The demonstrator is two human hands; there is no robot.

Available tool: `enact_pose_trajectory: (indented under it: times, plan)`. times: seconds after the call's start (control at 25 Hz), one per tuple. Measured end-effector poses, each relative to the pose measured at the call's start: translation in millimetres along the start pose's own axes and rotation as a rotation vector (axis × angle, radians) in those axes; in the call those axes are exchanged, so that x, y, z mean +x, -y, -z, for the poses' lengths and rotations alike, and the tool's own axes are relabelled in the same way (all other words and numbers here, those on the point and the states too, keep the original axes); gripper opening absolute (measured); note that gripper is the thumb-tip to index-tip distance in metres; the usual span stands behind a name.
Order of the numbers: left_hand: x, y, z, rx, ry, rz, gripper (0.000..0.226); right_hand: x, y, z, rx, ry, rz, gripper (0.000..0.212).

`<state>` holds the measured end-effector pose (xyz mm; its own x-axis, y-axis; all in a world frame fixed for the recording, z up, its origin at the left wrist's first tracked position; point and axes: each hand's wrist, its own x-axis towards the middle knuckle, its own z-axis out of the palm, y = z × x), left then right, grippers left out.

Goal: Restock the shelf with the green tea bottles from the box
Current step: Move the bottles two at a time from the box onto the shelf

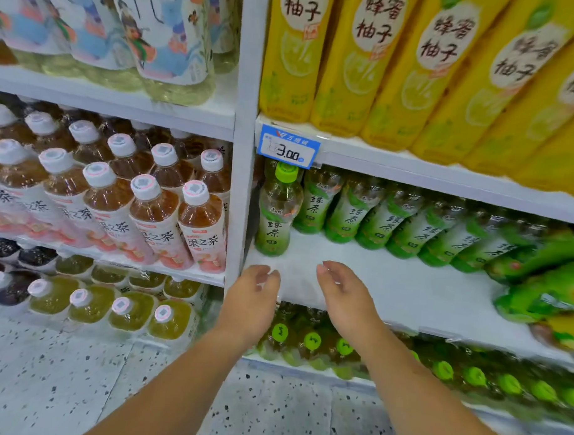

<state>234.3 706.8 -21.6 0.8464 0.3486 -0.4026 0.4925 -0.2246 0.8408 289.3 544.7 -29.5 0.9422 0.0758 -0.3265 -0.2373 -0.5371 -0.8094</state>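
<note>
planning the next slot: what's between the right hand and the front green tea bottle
Only bare white shelf board; nothing stands between the right hand and the front green tea bottle, in the head view.

Bright, even light falls from above. The white shelf is washed out almost to glare, and dim shade sits under the board above the tea bottles. The wide lens tilts the upright and stretches the yellow bottles at top right. The green packs at the right edge smear into blur. The price tag reads fairly clear at 3.00.
</note>
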Motion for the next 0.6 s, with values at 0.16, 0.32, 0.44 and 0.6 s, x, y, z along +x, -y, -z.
enact_pose_trajectory:
  times: [0.16,0.32,0.44,0.6]
  plan:
    - [-42.4,-11.2,2.4,0.060,0.105,0.056,0.048,-58.9,-5.3,33.3,-0.022,0.020,-0.087,0.052]
    - [-89.9,-16.5,-0.9,0.108,0.186,0.061,0.047,-129.2,-15.3,67.1,-0.023,0.042,-0.144,0.057]
    - [-121.3,-19.8,-8.8,0.213,0.275,0.024,0.050,-182.6,-31.2,100.2,-0.014,0.055,-0.216,0.061]
    - [-171.6,-33.0,-39.1,0.346,0.456,-0.047,0.036,-250.4,-56.3,155.3,0.078,0.016,-0.346,0.061]
